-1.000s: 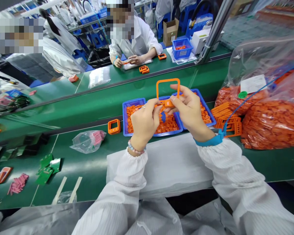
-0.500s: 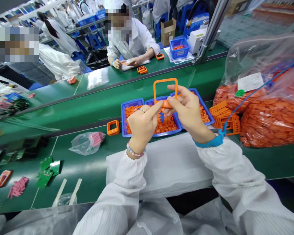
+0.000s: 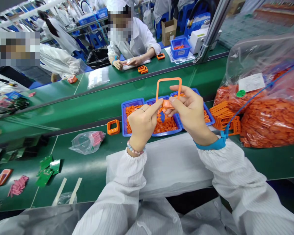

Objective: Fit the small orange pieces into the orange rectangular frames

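Note:
An orange plastic frame (image 3: 169, 79) stands upright between my hands, above blue trays of small orange parts. My right hand (image 3: 189, 106) grips its right side and lower edge between thumb and fingers. My left hand (image 3: 143, 122) is closed, its thumb and forefinger pinching the frame's lower left corner. What else the left fingertips may hold is too small to tell. Behind the hands sit a left blue tray (image 3: 123, 119), a middle blue tray (image 3: 170, 133) and a right blue tray (image 3: 208, 111). A white sheet (image 3: 171, 166) lies under my forearms.
Left of the trays is a stack of orange frames (image 3: 113, 127), then a plastic bag with pink pieces (image 3: 88, 142). Green circuit boards (image 3: 45, 174) lie further left. A large bag of orange parts (image 3: 271, 120) stands at right. Across the bench a co-worker (image 3: 132, 42) handles a small part.
The orange frame has shifted slightly to the right and tilted a little with my right hand. My left hand keeps its pinch at the lower corner.

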Tool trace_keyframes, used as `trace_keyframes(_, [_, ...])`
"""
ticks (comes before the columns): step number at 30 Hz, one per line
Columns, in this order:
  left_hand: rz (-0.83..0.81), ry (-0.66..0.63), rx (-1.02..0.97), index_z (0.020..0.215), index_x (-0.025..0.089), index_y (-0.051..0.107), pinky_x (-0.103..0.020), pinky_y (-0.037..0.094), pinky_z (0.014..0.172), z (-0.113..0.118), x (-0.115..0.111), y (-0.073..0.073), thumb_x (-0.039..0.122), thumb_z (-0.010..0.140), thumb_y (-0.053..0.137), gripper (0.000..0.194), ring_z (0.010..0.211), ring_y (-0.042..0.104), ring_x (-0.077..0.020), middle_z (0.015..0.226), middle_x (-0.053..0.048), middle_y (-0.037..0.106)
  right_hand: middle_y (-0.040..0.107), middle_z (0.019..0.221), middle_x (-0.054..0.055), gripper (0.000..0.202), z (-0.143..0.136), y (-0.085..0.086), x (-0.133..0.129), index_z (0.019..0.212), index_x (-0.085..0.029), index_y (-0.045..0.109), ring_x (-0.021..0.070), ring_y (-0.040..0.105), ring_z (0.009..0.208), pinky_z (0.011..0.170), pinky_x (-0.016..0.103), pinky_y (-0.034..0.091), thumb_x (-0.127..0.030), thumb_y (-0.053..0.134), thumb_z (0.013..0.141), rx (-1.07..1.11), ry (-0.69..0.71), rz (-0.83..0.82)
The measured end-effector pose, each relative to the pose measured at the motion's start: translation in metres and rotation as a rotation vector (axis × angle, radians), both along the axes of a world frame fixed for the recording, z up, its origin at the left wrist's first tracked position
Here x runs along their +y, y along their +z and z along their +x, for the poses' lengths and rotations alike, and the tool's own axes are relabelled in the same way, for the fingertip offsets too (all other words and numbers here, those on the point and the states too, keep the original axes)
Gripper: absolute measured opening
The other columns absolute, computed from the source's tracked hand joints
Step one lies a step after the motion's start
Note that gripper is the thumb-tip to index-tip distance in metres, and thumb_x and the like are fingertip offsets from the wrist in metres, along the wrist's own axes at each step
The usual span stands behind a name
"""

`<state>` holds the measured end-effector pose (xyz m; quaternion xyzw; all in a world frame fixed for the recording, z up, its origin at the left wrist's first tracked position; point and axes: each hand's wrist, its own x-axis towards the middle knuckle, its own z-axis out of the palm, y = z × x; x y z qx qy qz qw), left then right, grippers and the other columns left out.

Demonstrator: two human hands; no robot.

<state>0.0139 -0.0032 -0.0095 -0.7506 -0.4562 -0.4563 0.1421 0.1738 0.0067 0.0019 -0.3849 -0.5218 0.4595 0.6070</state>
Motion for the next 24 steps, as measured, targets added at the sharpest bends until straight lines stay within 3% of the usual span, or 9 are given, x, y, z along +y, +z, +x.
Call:
trace_keyframes(7, [-0.084,-0.062,0.021,0.12,0.027,0.078,-0.023,0.032,0.056,-0.002,0.002,-0.002,0.043,0.099,0.061,0.031,0.054,0.048,-0.0072,0.062,0.002,0.064,0.066,0.063,-0.004,0.024,0.001,0.001,0.001,0.108,-0.026,0.062,0.0156,0.067,0.052,0.05,0.028,0.057,-0.033,0.071,0.087,0.023,-0.023,-0.032])
trace_keyframes(11, [-0.037,-0.042,0.027,0.114,0.027,0.079,-0.023,0.033,0.055,-0.002,0.006,-0.007,0.035,0.101,0.06,0.025,0.055,0.051,-0.0075,0.063,0.002,0.065,0.065,0.06,-0.005,0.024,0.001,0.001,0.002,0.106,-0.025,0.061,0.0153,0.066,0.05,0.047,0.027,0.055,-0.034,0.072,0.086,0.013,-0.011,-0.064])
trace_keyframes(17, [0.017,-0.118,0.045,0.112,0.026,0.079,-0.022,0.038,0.058,-0.005,0.014,-0.015,0.026,0.102,0.057,0.024,0.057,0.056,-0.0075,0.069,0.002,0.07,0.064,0.057,-0.005,0.024,0.003,0.001,0.003,0.103,-0.025,0.061,0.0155,0.066,0.049,0.045,0.026,0.054,-0.035,0.072,0.083,0.029,0.02,-0.113])
trace_keyframes(24, [-0.001,-0.224,-0.189,0.118,0.022,0.074,-0.02,0.045,0.058,-0.002,0.01,-0.009,0.041,0.096,0.067,0.03,0.055,0.056,-0.0068,0.073,0.002,0.074,0.066,0.06,-0.003,0.029,0.009,0.008,-0.002,0.1,-0.024,0.066,0.0152,0.067,0.05,0.045,0.025,0.054,-0.047,0.075,0.085,-0.013,0.111,-0.024])
